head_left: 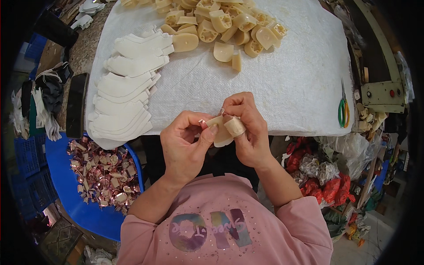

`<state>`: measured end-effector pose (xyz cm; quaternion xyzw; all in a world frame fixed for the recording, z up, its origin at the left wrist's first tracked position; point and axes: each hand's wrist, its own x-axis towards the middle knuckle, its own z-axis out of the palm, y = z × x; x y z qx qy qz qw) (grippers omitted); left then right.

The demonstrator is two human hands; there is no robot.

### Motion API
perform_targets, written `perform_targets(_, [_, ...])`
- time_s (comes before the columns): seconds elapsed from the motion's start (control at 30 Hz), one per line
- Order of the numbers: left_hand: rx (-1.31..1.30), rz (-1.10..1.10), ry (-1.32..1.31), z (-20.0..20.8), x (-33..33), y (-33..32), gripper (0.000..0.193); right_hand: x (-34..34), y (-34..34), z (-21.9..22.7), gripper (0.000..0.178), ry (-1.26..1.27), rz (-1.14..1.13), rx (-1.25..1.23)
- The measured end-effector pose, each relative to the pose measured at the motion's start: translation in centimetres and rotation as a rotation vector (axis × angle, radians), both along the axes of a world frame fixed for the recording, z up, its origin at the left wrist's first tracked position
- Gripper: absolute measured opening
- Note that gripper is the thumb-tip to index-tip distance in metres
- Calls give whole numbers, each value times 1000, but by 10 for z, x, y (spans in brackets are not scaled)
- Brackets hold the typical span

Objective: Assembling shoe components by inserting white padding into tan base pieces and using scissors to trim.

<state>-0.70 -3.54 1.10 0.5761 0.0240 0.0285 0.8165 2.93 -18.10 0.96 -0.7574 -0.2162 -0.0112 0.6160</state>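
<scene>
Above the near edge of the table, both my hands are closed on one small work. My left hand (187, 140) pinches a cream cover piece (218, 138) between thumb and fingers, and a shiny pink bit shows by its fingertips. My right hand (248, 128) grips a beige shoe heel (234, 126), which lies against the cover piece. How far the piece is stuck to the heel is hidden by my fingers. Fanned, overlapping white cover pieces (125, 95) lie to the left. A heap of beige heels (223, 22) sits at the far side, with a few loose ones nearer.
White woven sheeting (287, 88) covers the table. Green-and-orange-handled scissors (343, 110) lie at its right edge, a dark phone (77, 106) at its left. A blue bin (95, 216) of pink metallic pieces (106, 174) stands lower left. Red and clear plastic bags (331, 187) are heaped lower right.
</scene>
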Motion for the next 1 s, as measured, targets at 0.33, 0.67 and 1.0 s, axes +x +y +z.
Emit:
perform_targets(0.33, [281, -42, -83, -2, -1, 2, 17, 6, -3, 3, 12, -326, -51, -239])
perform_targets(0.67, [545, 13, -409, -6, 9, 17, 13, 9, -19, 5, 32, 390, 182, 371])
perform_targets(1.0, [320, -105, -322, -16, 3, 20, 42, 18, -22, 1, 52, -71, 166, 7])
